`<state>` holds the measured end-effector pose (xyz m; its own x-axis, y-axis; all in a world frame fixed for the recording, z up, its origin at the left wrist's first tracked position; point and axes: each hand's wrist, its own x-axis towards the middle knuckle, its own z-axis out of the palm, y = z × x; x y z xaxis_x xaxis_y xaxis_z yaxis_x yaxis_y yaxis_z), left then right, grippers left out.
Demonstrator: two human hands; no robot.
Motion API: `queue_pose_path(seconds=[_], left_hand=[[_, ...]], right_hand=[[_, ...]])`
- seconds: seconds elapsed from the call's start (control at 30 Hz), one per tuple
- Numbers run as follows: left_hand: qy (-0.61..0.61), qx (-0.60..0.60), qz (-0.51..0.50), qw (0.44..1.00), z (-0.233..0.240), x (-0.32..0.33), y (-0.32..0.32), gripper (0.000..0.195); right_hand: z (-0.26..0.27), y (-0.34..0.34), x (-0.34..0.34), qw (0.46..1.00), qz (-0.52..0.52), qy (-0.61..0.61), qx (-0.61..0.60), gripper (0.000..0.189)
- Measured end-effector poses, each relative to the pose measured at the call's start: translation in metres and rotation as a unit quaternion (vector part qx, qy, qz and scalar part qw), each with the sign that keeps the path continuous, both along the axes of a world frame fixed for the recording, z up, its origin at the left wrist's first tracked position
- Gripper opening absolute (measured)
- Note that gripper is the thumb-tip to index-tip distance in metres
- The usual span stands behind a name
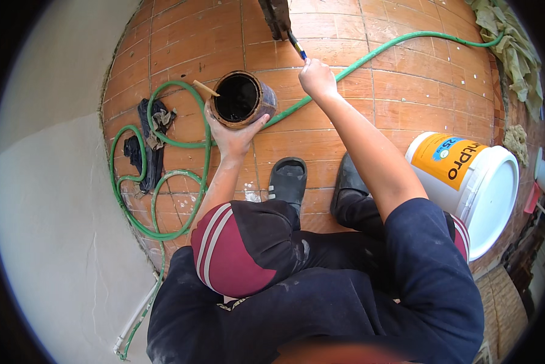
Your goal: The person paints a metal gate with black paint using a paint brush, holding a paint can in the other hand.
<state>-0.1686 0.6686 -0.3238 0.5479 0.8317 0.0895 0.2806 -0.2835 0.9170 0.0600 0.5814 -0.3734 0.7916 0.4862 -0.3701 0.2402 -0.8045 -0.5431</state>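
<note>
My left hand (233, 136) grips the near side of an open can (267, 101) with dark liquid inside and a stained rim. A flat wooden stick (206, 88) lies across the can's left rim, close to my fingers. Stretched out ahead, my right hand (318, 79) is closed around the handle of a paintbrush (296, 44). The brush's bristle end meets the lower part of a dark upright post (276, 18) at the top of the view. What the post belongs to lies outside the picture.
A green hose (300, 103) crosses the tiled floor (409, 82) and coils at left over dark crumpled plastic (152, 157). A white lidded bucket (436, 191) lies tilted at right. Crumpled sheeting (509, 50) sits at far right. A pale wall (49, 173) bounds the left.
</note>
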Motion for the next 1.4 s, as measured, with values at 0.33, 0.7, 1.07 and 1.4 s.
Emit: queue_pose_path(seconds=[0.33,0.7,1.07,1.4], left_hand=[[-0.004,-0.016,-0.002,1.0,-0.001,0.001,0.0,0.12],[-0.036,-0.033,0.021,0.999,0.01,0.011,-0.008,0.118],[-0.024,-0.03,0.023,0.999,-0.004,0.0,-0.002,0.121],[-0.028,-0.034,0.019,0.999,0.001,0.0,-0.004,0.119]], right_hand=[[0.069,0.017,0.003,0.992,-0.032,-0.018,0.121,0.039],[0.032,0.009,-0.031,0.897,-0.077,-0.157,0.406,0.026],[-0.007,0.002,-0.009,0.995,0.018,-0.079,0.063,0.038],[0.048,0.021,0.013,0.997,0.01,-0.051,0.049,0.043]])
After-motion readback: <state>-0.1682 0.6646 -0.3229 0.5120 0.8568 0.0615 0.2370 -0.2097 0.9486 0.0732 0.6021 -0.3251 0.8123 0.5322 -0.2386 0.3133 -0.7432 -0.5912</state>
